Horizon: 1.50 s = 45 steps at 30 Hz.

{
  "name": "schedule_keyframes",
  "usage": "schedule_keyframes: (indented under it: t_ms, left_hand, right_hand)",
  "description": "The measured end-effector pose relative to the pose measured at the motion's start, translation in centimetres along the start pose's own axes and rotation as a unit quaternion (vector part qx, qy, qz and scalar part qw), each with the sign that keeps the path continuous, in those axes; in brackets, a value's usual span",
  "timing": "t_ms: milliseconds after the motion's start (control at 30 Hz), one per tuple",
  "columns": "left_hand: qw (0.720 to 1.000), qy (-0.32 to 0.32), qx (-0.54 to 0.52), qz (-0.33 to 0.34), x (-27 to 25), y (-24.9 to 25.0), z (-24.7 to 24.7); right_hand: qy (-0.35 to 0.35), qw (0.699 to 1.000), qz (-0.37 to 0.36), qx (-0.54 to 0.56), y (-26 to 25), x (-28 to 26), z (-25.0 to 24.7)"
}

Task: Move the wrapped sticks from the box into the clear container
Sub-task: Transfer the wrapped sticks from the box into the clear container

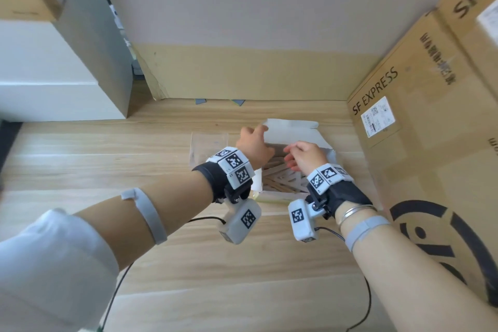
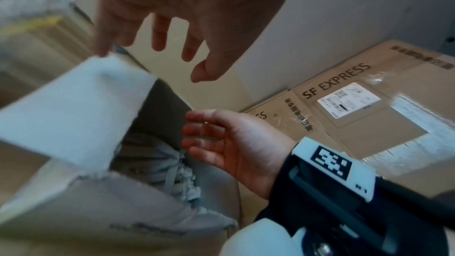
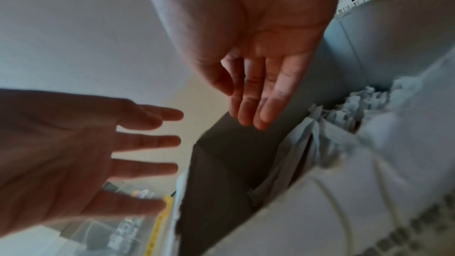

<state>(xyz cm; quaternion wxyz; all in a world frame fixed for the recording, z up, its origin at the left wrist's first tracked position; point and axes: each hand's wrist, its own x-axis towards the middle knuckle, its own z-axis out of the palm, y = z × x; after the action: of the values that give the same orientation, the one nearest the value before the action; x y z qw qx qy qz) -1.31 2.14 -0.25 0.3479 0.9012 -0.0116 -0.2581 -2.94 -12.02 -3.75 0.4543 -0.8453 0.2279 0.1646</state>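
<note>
A white cardboard box (image 1: 330, 155) stands open on the wooden surface, its lid flap (image 1: 291, 129) raised at the back. Paper-wrapped sticks (image 1: 280, 179) lie piled inside it, also seen as wrapped sticks (image 2: 182, 178) in the left wrist view. The clear container (image 1: 207, 145) stands against the box's left side. My left hand (image 1: 253, 143) has its fingers spread, and one fingertip (image 2: 103, 52) touches the flap (image 2: 74, 108) at its corner. My right hand (image 1: 301, 156) hovers over the box's opening with straight fingers (image 3: 258, 104), holding nothing.
A big SF EXPRESS carton (image 1: 404, 116) stands close on the right. A white cabinet (image 1: 54, 75) is at the back left, and a cardboard sheet (image 1: 242, 73) leans on the wall behind. Wooden surface (image 1: 107, 156) stretches to the left and front.
</note>
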Motion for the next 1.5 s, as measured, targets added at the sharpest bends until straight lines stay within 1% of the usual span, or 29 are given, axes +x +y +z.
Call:
schedule_keyframes:
  t_ms: [67, 133, 233, 333, 433, 467, 533, 700, 800, 900, 967, 1100, 1200, 1333, 1500]
  left_hand:
    - [0.998, -0.039, 0.003, -0.052, 0.4, 0.0, 1.1]
    - [0.995, -0.054, -0.004, -0.088, 0.8, -0.3, 1.9]
    - [0.992, -0.069, 0.004, -0.104, 1.6, -1.1, 2.8]
    - [0.989, -0.089, 0.002, -0.12, 2.4, -1.7, 3.5]
    - [0.987, -0.085, -0.048, -0.131, 3.2, -2.2, 3.6]
    - [0.986, -0.089, -0.055, -0.127, 3.4, -2.5, 3.6]
    - [0.989, -0.093, -0.047, -0.1, 3.6, -2.8, 3.6]
    - [0.999, -0.024, -0.022, -0.022, 3.1, -2.7, 3.7]
    - [0.999, -0.008, -0.044, 0.018, 2.6, -2.7, 3.4]
    - [0.998, 0.003, -0.048, 0.049, 2.0, -3.2, 3.4]
    - [0.997, 0.013, -0.055, 0.056, 1.7, -3.5, 3.7]
    - [0.996, 0.017, -0.058, 0.059, 1.1, -4.0, 4.0]
    - [0.997, 0.022, -0.054, 0.058, 1.0, -4.1, 4.1]
    - [0.997, 0.024, -0.048, 0.062, 0.8, -4.4, 4.3]
    - [0.997, 0.028, -0.045, 0.057, 0.6, -4.3, 4.4]
  right_hand:
    - [-0.013, 1.0, -0.008, -0.026, 0.8, 0.2, -0.3]
    - [-0.027, 0.997, -0.021, -0.064, 1.3, 0.4, -0.6]
    - [-0.046, 0.99, -0.034, -0.133, 1.7, 0.5, -1.0]
    - [-0.069, 0.983, -0.038, -0.164, 2.0, 0.8, -1.1]
    - [-0.096, 0.976, -0.045, -0.189, 2.0, 1.1, -1.0]
    - [-0.102, 0.973, -0.049, -0.2, 1.9, 1.2, -0.9]
    - [-0.111, 0.967, -0.059, -0.223, 1.6, 1.0, -0.8]
    - [-0.103, 0.95, -0.113, -0.272, 1.2, 0.8, 0.2]
    - [-0.097, 0.942, -0.127, -0.296, 1.1, 0.8, 0.9]
    - [-0.073, 0.927, -0.122, -0.348, 1.2, 0.8, 1.5]
    - [-0.067, 0.912, -0.112, -0.39, 1.4, 0.9, 1.7]
    - [-0.111, 0.889, -0.076, -0.438, 1.7, 0.8, 2.4]
    - [-0.106, 0.868, -0.086, -0.477, 2.1, 0.4, 3.0]
    - [-0.101, 0.864, -0.099, -0.484, 2.3, 0.2, 3.6]
    - [-0.118, 0.852, -0.085, -0.503, 2.1, 0.0, 3.7]
